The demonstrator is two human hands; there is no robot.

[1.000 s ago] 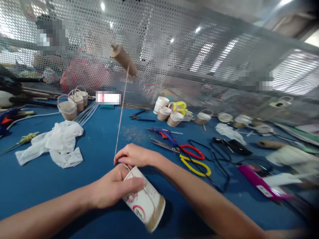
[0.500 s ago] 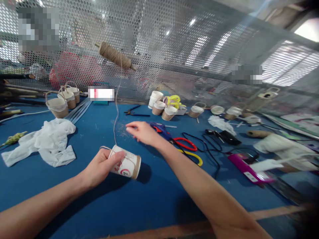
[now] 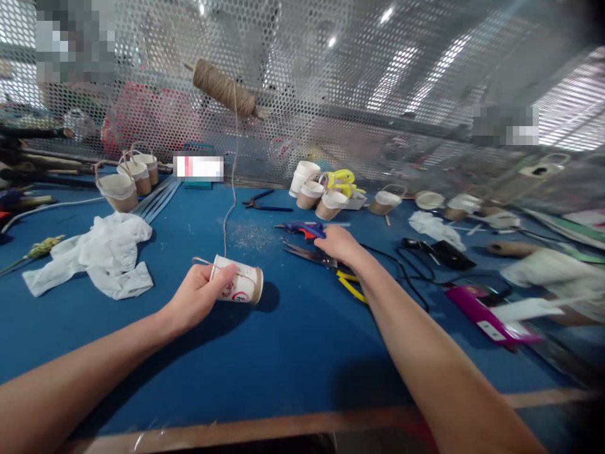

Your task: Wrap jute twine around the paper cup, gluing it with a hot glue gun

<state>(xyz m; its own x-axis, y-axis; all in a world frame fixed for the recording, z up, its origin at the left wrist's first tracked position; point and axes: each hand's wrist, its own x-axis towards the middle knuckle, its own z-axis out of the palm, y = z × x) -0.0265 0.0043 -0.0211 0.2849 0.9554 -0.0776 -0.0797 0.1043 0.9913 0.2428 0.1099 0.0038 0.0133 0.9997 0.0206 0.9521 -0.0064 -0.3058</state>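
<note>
Two bare hands are over a blue table [image 3: 293, 372]. The left hand [image 3: 201, 293], left of the frame's centre, is clamped on a white paper cup [image 3: 241, 277], thumb pressed along the outside of its wall near the rim. The cup lies tilted on its side, mouth toward the left and brown-banded base toward the right, with red print on its lower side. From its mouth end, a slack strand of twine [image 3: 234, 176] runs up to a brown spool [image 3: 222, 88] in the upper middle of the frame, against a perforated metal screen [image 3: 283, 38]. The right hand [image 3: 341, 244], right of centre, is at the handle end of a blue glue gun [image 3: 302, 228] whose nozzle points left; its fingers are hidden, so I cannot tell whether they are closed on it. Just below, scissors [image 3: 309, 254] with a yellow loop lie partly behind the wrist. Dark pliers [image 3: 271, 208] lie above the glue gun, and crumpled white fabric [image 3: 101, 252] is spread at middle left, below three handled cups [image 3: 121, 200]
</note>
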